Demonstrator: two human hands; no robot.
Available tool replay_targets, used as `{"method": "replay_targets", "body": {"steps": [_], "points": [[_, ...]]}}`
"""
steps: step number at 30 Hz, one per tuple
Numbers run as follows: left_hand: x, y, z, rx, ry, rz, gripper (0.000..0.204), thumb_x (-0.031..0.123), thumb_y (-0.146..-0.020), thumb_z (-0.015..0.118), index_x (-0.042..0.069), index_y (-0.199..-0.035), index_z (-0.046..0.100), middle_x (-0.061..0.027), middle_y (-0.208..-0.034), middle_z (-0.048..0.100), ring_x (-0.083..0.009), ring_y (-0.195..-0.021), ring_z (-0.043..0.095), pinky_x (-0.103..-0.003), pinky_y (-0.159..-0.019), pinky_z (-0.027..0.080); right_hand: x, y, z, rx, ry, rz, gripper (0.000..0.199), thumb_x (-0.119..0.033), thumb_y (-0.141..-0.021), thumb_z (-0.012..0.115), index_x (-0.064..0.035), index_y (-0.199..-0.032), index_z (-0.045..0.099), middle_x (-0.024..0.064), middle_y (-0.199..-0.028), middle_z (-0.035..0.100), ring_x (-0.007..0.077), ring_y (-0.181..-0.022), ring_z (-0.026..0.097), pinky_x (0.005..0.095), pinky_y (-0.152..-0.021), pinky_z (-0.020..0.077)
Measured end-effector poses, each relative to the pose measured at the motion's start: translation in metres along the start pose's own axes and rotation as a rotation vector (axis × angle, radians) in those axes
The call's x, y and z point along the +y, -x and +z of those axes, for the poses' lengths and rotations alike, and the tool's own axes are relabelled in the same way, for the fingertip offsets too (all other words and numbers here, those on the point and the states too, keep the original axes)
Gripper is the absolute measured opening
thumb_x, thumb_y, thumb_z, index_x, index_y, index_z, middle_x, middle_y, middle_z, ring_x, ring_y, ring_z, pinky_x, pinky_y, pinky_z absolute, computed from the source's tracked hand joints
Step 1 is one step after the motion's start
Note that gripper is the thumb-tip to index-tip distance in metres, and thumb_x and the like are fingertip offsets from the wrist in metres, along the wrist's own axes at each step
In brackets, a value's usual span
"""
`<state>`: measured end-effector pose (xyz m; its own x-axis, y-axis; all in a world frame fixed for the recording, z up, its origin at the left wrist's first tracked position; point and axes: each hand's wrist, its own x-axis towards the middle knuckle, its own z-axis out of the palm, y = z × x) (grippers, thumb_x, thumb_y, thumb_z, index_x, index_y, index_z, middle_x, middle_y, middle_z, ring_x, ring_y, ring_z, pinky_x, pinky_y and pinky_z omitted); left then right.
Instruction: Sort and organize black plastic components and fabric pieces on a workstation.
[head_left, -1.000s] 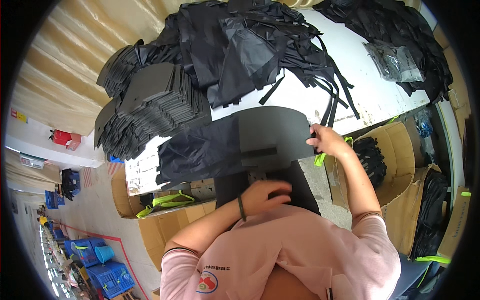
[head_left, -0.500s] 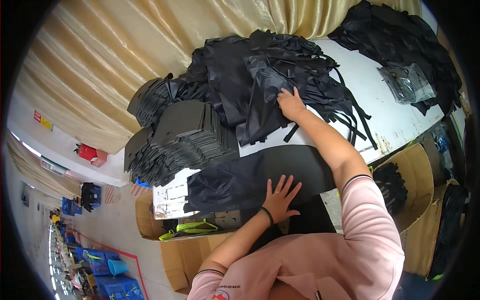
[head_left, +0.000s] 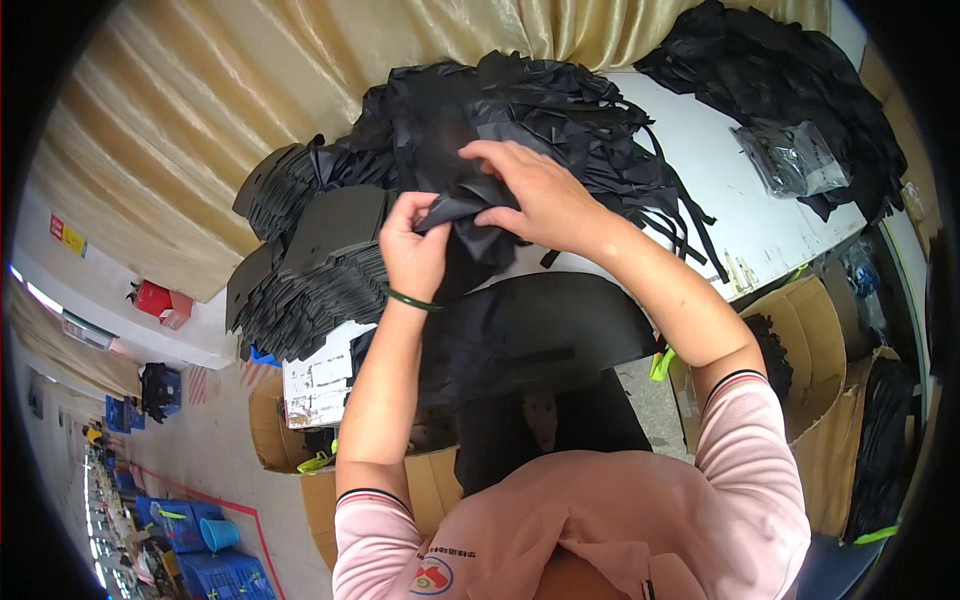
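Both my hands are raised over the near part of the white table (head_left: 770,235), at a bunched piece of thin black fabric (head_left: 465,205). My left hand (head_left: 415,250) pinches its left edge between thumb and fingers. My right hand (head_left: 540,195) curls round its right side, the thumb low and the fingers above. Under the hands a long dark panel (head_left: 560,325), with a stiff rounded right end, lies along the near table edge. Behind is a heap of black fabric pieces (head_left: 570,105) with loose straps.
Stacks of stiff dark panels (head_left: 335,235) stand left of my hands. Farther right lie another black fabric pile (head_left: 760,70) and a clear plastic bag (head_left: 790,160). Cardboard boxes (head_left: 815,340) flank the table's near side. A gold curtain (head_left: 250,80) hangs behind.
My left hand has left the long panel and risen to the fabric. My right hand has drawn a fabric piece off the heap toward the left. The piece is now bunched between both hands.
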<state>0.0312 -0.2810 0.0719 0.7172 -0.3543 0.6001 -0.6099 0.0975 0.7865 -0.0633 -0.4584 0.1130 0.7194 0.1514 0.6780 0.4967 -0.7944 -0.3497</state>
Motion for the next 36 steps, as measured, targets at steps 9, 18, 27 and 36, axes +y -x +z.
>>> {"method": "replay_targets", "body": {"steps": [9,18,27,36], "points": [[0.054,0.006,-0.018,0.072,0.203,-0.122,0.012,-0.008,-0.083,0.056,0.004,-0.087,0.059,0.0041,-0.080,0.057,-0.0038,-0.077,0.050,-0.019,-0.071,0.041,-0.020,0.043,0.019,0.171,0.015,-0.114,0.054,-0.018,-0.070,0.078,-0.0036,-0.116,0.053,0.0139,-0.119,0.054,0.0355,-0.114,0.051,0.0459,-0.102,0.0375],[0.056,0.019,-0.080,-0.040,0.333,-0.277,0.021,0.001,-0.087,0.065,0.000,-0.108,0.063,-0.0051,-0.103,0.067,-0.0113,-0.092,0.062,-0.025,-0.085,0.047,-0.023,-0.009,-0.034,0.186,-0.079,-0.109,0.011,-0.008,-0.084,0.067,-0.0020,-0.092,0.064,0.0098,-0.076,0.065,0.0232,-0.074,0.066,0.0301,-0.066,0.0501],[0.062,0.022,-0.102,0.089,0.600,-0.376,0.026,0.008,-0.093,0.057,0.000,-0.117,0.058,-0.0078,-0.110,0.065,-0.0166,-0.100,0.062,-0.028,-0.090,0.047,-0.032,0.002,-0.005,0.320,-0.274,0.114,0.028,-0.012,-0.082,0.072,-0.0040,-0.106,0.060,0.0002,-0.073,0.055,0.0096,-0.059,0.050,0.0239,-0.059,0.0433],[0.079,0.033,-0.099,0.104,0.784,-0.419,0.028,0.015,-0.097,0.047,0.000,-0.119,0.057,-0.0095,-0.115,0.063,-0.0197,-0.103,0.061,-0.032,-0.093,0.047,-0.072,0.029,0.084,0.085,-0.209,0.009,0.089,0.008,-0.065,0.073,-0.0081,-0.143,0.031,0.0176,-0.142,0.034,0.0373,-0.132,0.036,0.0406,-0.107,0.0364]]}}
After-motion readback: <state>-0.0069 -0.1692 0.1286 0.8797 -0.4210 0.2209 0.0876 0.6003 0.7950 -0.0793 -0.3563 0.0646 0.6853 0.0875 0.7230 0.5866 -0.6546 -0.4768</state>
